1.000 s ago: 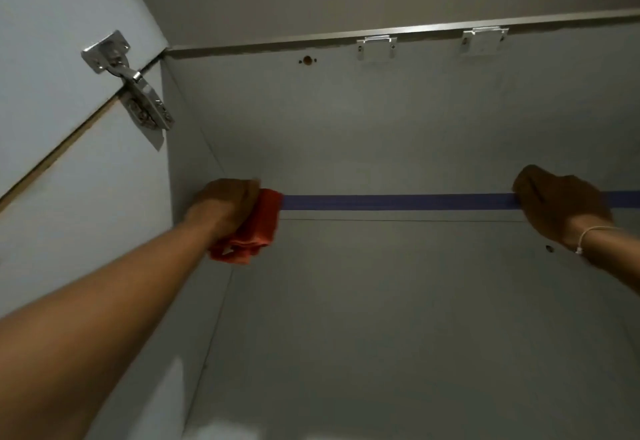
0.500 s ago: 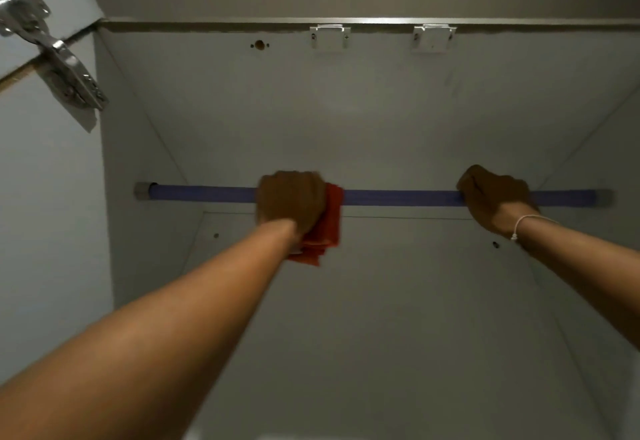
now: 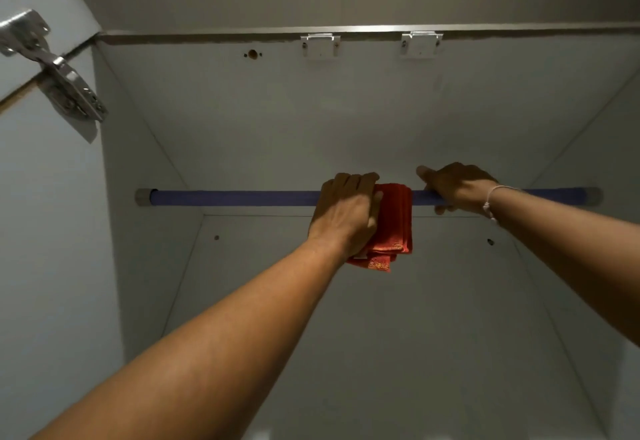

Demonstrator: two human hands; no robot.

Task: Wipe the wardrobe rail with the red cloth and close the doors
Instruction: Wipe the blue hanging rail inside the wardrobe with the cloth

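A blue wardrobe rail (image 3: 235,198) runs across the inside of a white wardrobe, with grey end caps at both side walls. My left hand (image 3: 346,211) presses a folded red cloth (image 3: 393,228) around the rail near its middle; the cloth hangs down below the rail. Just right of the cloth, my right hand (image 3: 457,188) grips the bare rail, a thin white bracelet on its wrist. The two hands are close, with only the cloth's width between them.
The left door (image 3: 41,218) stands open, its metal hinge (image 3: 65,86) at the upper left. Two white brackets (image 3: 320,44) sit under the wardrobe's top front edge. The back panel and side walls enclose the space around the rail.
My left hand has slid the red cloth along the rail from the left end to the middle, close to my right hand. The right hand stays on the rail.
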